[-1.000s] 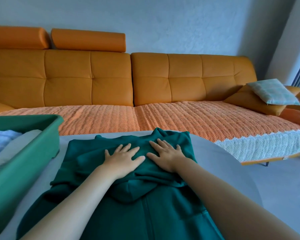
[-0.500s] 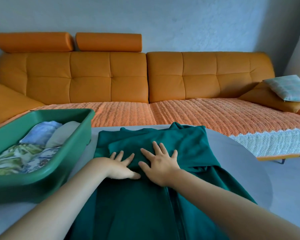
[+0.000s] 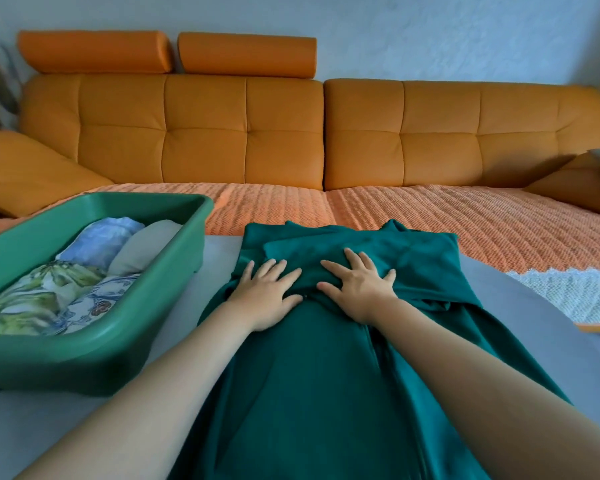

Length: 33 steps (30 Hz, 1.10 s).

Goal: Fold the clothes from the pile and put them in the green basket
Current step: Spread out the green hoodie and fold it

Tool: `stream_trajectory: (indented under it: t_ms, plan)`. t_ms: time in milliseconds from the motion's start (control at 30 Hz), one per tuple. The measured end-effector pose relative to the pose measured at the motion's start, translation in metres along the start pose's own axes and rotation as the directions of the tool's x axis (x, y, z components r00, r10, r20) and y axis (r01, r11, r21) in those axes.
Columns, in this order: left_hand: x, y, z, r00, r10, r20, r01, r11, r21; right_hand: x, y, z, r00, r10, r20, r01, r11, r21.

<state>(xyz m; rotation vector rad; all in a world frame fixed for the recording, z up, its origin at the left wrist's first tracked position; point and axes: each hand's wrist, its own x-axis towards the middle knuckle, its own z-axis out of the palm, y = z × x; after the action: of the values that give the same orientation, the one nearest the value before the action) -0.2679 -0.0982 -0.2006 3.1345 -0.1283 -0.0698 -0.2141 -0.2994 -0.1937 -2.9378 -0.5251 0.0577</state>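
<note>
In the head view, the teal garment (image 3: 326,375) was seen spread on the grey bench (image 3: 49,431) at lower centre, the left grip (image 3: 267,294) and right grip (image 3: 357,289) laid flat on its folded top, fingers splayed, nothing held. Smoothing was judged in hand; another fold would be needed before transfer to the green basket (image 3: 94,355) at left.

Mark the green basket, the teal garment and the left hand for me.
green basket (image 3: 59,362), head view, near outer wall.
teal garment (image 3: 309,375), head view, smooth cloth between the forearms.
left hand (image 3: 265,297), head view, back of the hand.
</note>
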Motion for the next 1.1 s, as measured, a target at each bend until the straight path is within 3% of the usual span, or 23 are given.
stream_trajectory:
  t_ms: [200,333,433,567,733,867,967,1100]
  plan:
    - [-0.015,-0.019,-0.01,0.974,-0.223,0.043,0.215,0.966,0.141,0.026,-0.001,0.001,1.0,0.016,-0.017,-0.017,0.996,-0.088]
    - [-0.037,-0.034,-0.016,0.923,-0.378,0.073,0.377,0.926,0.028,0.019,-0.007,0.005,0.999,-0.015,-0.045,0.006,0.981,-0.194]
    - [-0.046,-0.035,-0.022,0.915,-0.39,0.1,0.395,0.918,-0.033,0.009,-0.01,0.004,0.993,-0.113,-0.029,0.102,0.963,-0.249]
    - [-0.042,-0.032,-0.037,0.893,-0.428,0.138,0.45,0.855,-0.258,0.003,-0.014,-0.007,0.986,-0.159,0.044,0.165,0.955,-0.248]
    - [0.0,-0.026,-0.038,0.855,-0.515,0.06,0.485,0.755,-0.441,0.012,-0.025,-0.021,0.977,-0.167,0.132,0.19,0.965,-0.183]
    - [0.027,-0.033,-0.034,0.797,-0.6,0.069,0.557,0.686,-0.469,0.033,-0.022,-0.015,0.969,-0.241,0.045,0.244,0.931,-0.273]
    - [0.04,-0.041,-0.035,0.796,-0.594,0.118,0.564,0.656,-0.501,0.043,-0.016,0.0,0.964,-0.252,-0.08,0.238,0.959,-0.157]
    - [0.047,-0.039,-0.034,0.824,-0.556,0.109,0.464,0.552,-0.692,0.042,-0.018,0.014,0.944,-0.301,-0.137,0.27,0.94,-0.208]
